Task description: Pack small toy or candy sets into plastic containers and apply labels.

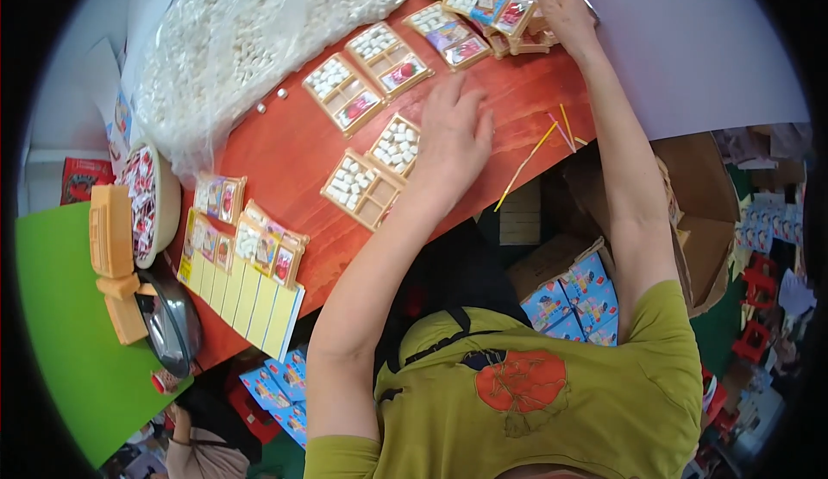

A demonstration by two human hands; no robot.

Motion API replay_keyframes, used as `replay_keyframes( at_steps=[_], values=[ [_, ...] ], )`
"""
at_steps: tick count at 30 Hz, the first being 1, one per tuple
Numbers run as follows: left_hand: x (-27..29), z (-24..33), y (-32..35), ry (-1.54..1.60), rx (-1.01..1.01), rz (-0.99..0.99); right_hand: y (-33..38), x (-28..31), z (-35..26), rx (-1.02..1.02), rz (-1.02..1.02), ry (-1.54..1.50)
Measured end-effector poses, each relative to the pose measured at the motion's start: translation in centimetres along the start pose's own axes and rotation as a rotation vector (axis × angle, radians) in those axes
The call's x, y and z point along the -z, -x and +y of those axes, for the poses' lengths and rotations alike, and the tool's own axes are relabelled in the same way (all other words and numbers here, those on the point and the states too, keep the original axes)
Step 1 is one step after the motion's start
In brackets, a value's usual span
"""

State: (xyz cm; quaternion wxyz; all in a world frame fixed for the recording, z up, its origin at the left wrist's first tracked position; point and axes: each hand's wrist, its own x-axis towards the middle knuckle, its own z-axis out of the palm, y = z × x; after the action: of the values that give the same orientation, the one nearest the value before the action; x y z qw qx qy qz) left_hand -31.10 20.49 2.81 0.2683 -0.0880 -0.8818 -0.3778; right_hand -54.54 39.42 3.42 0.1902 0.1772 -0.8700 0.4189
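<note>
The left hand (453, 138) is lying flat on a tray (373, 179), steadying it; the right hand (565, 9) is resting open-fingered on the tray pile (496, 5) at one o'clock on the table (285, 147).

Glossy red wooden table (285, 147), tan plastic trays (362, 187).

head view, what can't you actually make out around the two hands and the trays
- Head view: the left hand covers part of a tan tray of white pieces, so what its fingers touch is hidden.
- Head view: the right hand rests on the stack of trays; any grip is hidden, and the top edge cuts off the stack.
- Head view: the pictures on the tray cards are too small to tell.
- Head view: the clear bag blurs the white pieces inside.
</note>
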Motion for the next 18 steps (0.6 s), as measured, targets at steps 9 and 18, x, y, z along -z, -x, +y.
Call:
replay_keyframes(
  at_steps=[9, 18],
  values=[
    [11.6, 14.7, 0.4, 1.534, -0.080, -0.513, 5.4, -2.3, -5.2, 0.496, 0.389, 0.588],
    [13.7, 17.4, 0.6, 1.791, -0.190, -0.547, 9.8, -8.1, -11.0, 0.417, -0.034, 0.541]
  ],
)
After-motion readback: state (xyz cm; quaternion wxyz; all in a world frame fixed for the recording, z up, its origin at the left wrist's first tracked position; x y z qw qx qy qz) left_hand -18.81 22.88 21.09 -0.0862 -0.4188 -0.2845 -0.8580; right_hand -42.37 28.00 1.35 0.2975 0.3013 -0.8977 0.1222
